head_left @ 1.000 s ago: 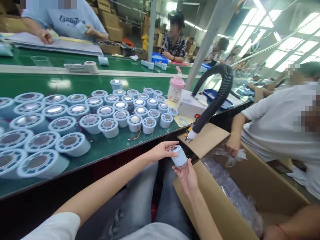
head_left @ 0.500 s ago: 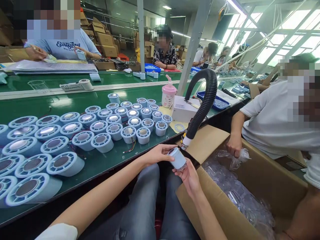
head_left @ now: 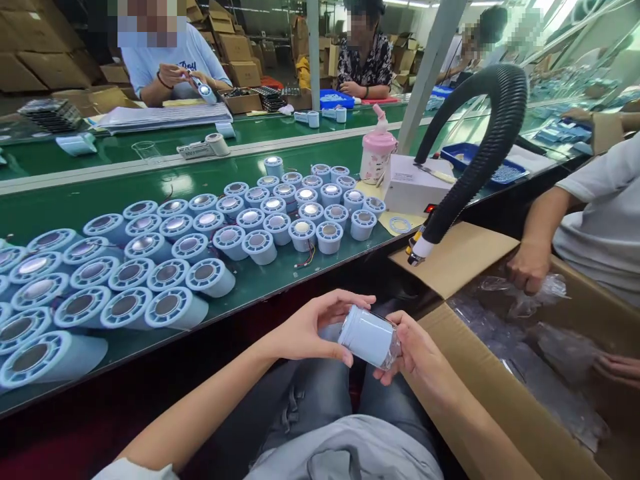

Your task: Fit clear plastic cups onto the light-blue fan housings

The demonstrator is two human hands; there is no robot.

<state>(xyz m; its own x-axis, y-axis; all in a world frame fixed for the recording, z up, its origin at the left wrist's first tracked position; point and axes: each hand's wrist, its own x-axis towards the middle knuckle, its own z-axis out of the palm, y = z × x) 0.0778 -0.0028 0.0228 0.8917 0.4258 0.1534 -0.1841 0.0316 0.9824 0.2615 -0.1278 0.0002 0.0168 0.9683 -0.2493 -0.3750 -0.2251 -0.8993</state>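
A light-blue cylindrical housing is tilted above my lap, with clear plastic around its right end. My right hand grips that wrapped end, fingers closed on it. Around the left end, my left hand has its thumb and fingers spread apart; whether they touch the housing I cannot tell. To the left, several similar blue housings stand in rows on the green table, many with silvery round centres.
An open cardboard box with clear plastic pieces is at my right; a co-worker's hand reaches into it. A black corrugated hose arches from a white unit. A pink cup stands beside it.
My left hand has opened wider at the housing's left end. The housing has turned more sideways, its end face no longer showing. The view has shifted; a second hand shows at the box's right.
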